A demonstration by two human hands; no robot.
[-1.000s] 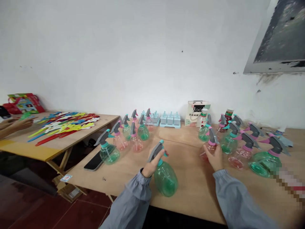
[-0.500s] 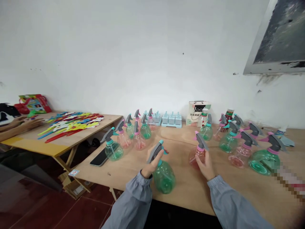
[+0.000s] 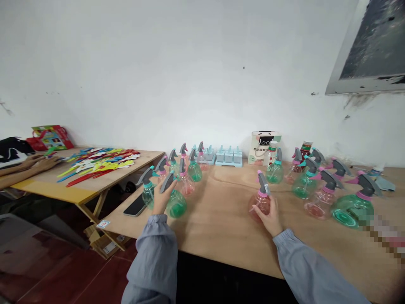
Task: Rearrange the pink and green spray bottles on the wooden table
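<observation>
My left hand [image 3: 161, 197] is closed round the neck and grey trigger head of a green spray bottle [image 3: 177, 205], beside the left cluster of bottles. Just left of it stands another green spray bottle [image 3: 147, 195], partly hidden by my hand. Behind are several pink and green ones, among them a pink spray bottle [image 3: 186, 184]. My right hand [image 3: 268, 217] grips the round body of a pink spray bottle [image 3: 258, 204], upright on the table. To its right stand more bottles, including a clear pink one [image 3: 319, 205] and a green one [image 3: 350, 210].
A black phone [image 3: 134, 206] lies near the table's left edge. At the wall are light-blue ice-pop molds [image 3: 228, 157] and a paper bag [image 3: 257, 148]. On the left table [image 3: 63, 189], a co-worker's hands [image 3: 41, 164] are beside a pile of colourful plastic pieces [image 3: 101, 162].
My left hand has carried the green spray bottle leftward and away from me, to the left cluster. My right hand keeps its hold on the pink spray bottle in nearly the same place.
</observation>
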